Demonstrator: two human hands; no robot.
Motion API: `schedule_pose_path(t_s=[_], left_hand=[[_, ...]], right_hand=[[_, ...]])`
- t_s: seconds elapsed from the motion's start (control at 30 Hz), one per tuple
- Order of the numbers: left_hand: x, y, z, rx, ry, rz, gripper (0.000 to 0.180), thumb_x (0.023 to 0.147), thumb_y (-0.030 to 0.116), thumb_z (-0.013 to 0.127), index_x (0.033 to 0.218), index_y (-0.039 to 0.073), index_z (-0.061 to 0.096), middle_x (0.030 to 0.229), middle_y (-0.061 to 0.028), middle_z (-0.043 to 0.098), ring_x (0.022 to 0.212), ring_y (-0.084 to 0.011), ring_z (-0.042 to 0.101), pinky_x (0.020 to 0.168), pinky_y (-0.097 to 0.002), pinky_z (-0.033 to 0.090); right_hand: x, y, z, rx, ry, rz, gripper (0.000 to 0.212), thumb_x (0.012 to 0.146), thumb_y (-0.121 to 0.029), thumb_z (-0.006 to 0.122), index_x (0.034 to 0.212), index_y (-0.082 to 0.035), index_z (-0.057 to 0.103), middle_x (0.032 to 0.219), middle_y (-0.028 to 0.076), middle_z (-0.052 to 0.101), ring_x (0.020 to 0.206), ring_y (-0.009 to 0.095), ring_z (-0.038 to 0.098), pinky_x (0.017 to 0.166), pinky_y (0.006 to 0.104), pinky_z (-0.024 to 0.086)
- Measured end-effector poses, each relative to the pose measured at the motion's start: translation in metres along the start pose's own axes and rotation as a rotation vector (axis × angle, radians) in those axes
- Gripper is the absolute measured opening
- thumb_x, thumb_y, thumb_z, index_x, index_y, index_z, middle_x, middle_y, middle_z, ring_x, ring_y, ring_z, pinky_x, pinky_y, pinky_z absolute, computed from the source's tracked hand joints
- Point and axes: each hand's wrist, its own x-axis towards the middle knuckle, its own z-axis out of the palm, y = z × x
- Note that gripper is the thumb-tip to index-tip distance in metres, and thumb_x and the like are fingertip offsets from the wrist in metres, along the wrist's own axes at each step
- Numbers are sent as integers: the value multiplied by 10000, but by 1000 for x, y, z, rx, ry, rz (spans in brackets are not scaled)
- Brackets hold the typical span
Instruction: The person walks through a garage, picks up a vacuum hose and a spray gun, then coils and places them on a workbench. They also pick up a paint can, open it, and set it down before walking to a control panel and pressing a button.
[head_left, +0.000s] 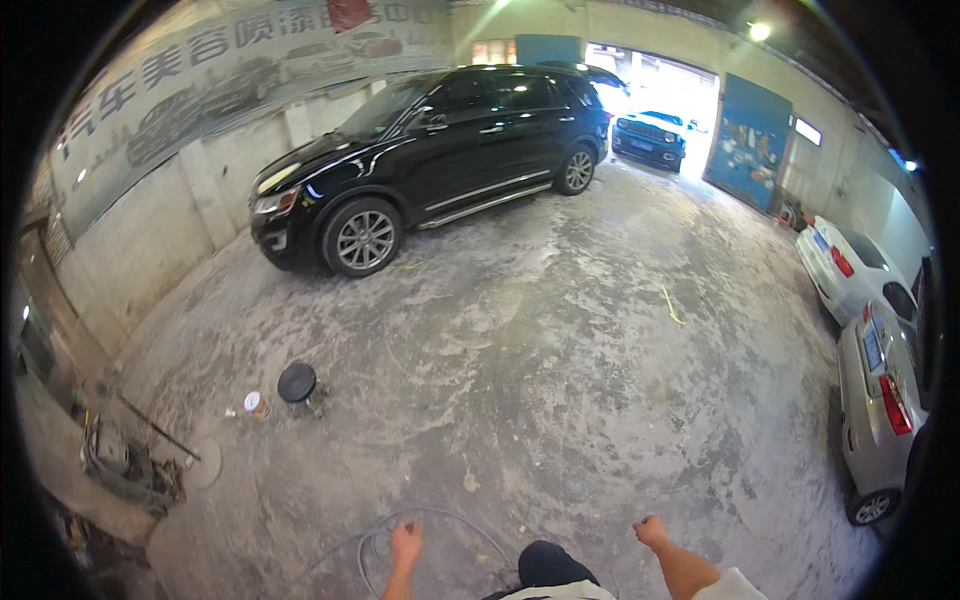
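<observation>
Both hands sit low at the bottom of the view, one on each side of a dark knee or shoe point(548, 562). My left hand point(406, 543) is curled shut, and it looks like it holds a thin grey hose point(440, 515), but the hose is so thin there that I cannot tell for sure. My right hand point(650, 529) is closed in a fist with nothing in it that I can see.

That hose lies on the floor point(560, 360) in a round loop. It runs from the left hand, up and over to the right, then down toward the dark shape between the arms. So the left hand is the nearer one, and the right hand is a bit apart from it.

Farther off to the left stand a small black round stool point(297, 383) and a little can point(257, 404) just beside it. A big black car point(430, 160) is parked far ahead. Silver and white cars point(870, 350) stand at the right. Nothing lies between the hands and the hose.
</observation>
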Motion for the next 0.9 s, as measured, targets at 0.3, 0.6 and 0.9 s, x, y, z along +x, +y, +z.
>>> schedule_pose_path(t_s=[0.3,0.6,0.9], left_hand=[[249,58,-32,-35,36,-56,432,858,357,644,1088,-9,638,1031,-231,676,972,-391,642,842,-433,505],[166,-147,-75,281,-69,-774,397,826,376,628,981,21,715,1040,-259,671,1001,-391,652,839,-451,514],[257,-201,11,-70,3,-1297,441,806,381,639,978,-23,681,955,-214,681,946,-369,654,811,-454,502]], right_hand=[[141,-171,56,-104,-295,118,226,807,-255,661,809,-31,693,635,112,667,590,219,662,575,357,530],[306,-656,129,-376,-332,-488,271,776,-228,671,691,28,643,604,156,635,576,295,640,562,410,483],[270,-1122,239,-15,-496,-1060,279,866,-236,655,755,19,661,631,103,648,586,167,617,570,335,483]])
